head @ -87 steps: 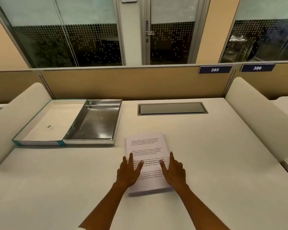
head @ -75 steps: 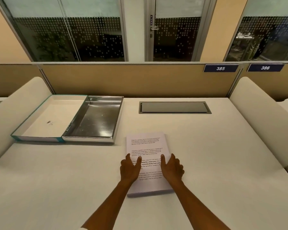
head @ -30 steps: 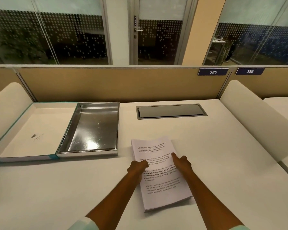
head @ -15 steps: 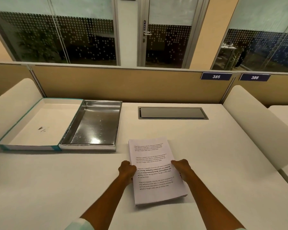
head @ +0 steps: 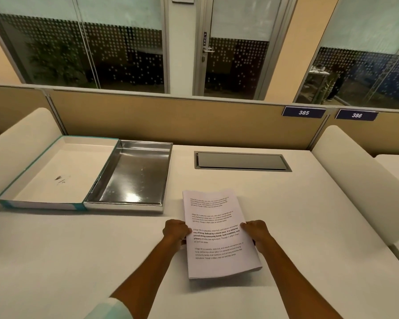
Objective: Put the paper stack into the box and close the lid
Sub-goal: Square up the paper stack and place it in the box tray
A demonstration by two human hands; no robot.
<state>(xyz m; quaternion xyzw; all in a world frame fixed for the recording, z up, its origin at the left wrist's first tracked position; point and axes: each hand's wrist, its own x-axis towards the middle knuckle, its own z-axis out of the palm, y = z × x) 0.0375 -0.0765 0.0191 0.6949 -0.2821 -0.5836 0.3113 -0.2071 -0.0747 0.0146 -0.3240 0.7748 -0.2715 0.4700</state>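
Note:
A thick stack of printed white paper (head: 218, 236) sits at the desk's middle front, lifted slightly off the surface. My left hand (head: 176, 231) grips its left edge and my right hand (head: 256, 231) grips its right edge, fingers curled under. The box (head: 134, 204) stands to the far left of the stack, a shallow tray with a shiny silver lining, nothing in it. Its lid (head: 44, 203), white inside with a teal rim, lies flat and open on the box's left side, joined along the shared edge.
The white desk (head: 309, 215) has a grey cable hatch (head: 241, 161) at the back centre. Curved white side dividers (head: 355, 180) flank the desk on both sides. A tan partition (head: 171, 118) with labels 385 and 386 closes the back.
My hands went from resting flat on top of the stack to gripping its two side edges. The stack has turned slightly and risen a little off the desk.

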